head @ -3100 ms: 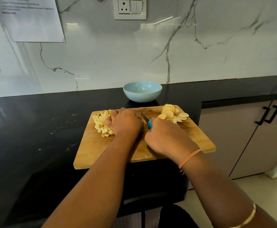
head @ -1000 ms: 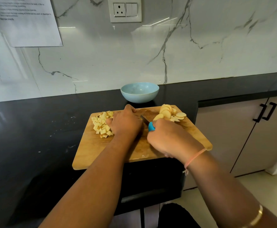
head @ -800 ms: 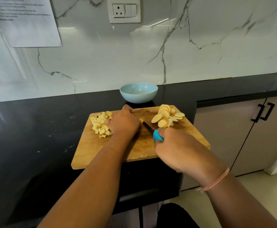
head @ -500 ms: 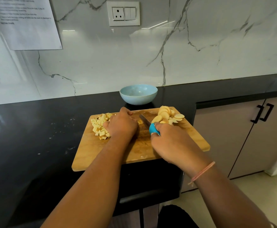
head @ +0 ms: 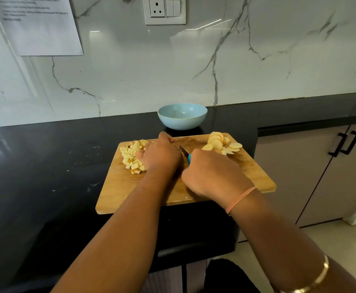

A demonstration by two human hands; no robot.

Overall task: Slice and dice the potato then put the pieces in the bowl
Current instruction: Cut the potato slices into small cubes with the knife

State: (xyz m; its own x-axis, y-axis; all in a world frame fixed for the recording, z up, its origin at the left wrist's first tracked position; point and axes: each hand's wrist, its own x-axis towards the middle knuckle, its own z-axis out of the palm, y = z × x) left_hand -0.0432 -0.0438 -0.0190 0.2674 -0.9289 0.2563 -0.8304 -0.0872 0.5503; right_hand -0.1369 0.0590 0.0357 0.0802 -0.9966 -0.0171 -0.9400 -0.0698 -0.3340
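Potato dice (head: 131,156) and slices (head: 217,142) lie on the board (head: 130,191) (bowl (head: 182,121) just behind).

Your left hand (head: 159,156) covers whatever lies beneath it on the cutting board (head: 130,187). Your right hand (head: 212,176) hides the knife (head: 189,158), save a blue sliver of handle and a short stretch of blade. The diced potato (head: 130,155) is partly behind the left hand. Upper left, the paper sheet (head: 42,32) is cut by the frame's top edge and its print is too small to read.
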